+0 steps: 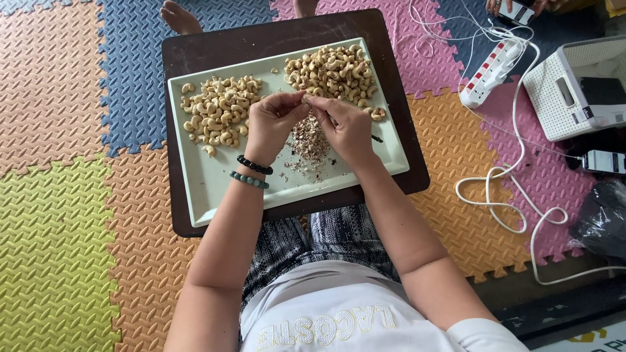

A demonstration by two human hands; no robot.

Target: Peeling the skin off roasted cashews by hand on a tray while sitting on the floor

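Note:
A pale green rectangular tray (215,186) lies on a dark brown board (195,49). On its left is a heap of pale peeled cashews (218,111); at the back right is a second heap of cashews (332,70). Between them lies a small mound of brownish skin scraps (308,145). My left hand (270,124) and my right hand (349,127) meet above the scraps, fingertips pinched together on one cashew (306,100). My right hand also seems to hold a thin dark tool; its tip shows by the wrist. Two bead bracelets (251,173) circle my left wrist.
Coloured foam floor mats (59,195) surround the board. A white power strip (492,68) with white cables (515,195) lies to the right, beside a white box (574,85) and a dark bag (603,218). Another person's feet (179,18) rest beyond the board.

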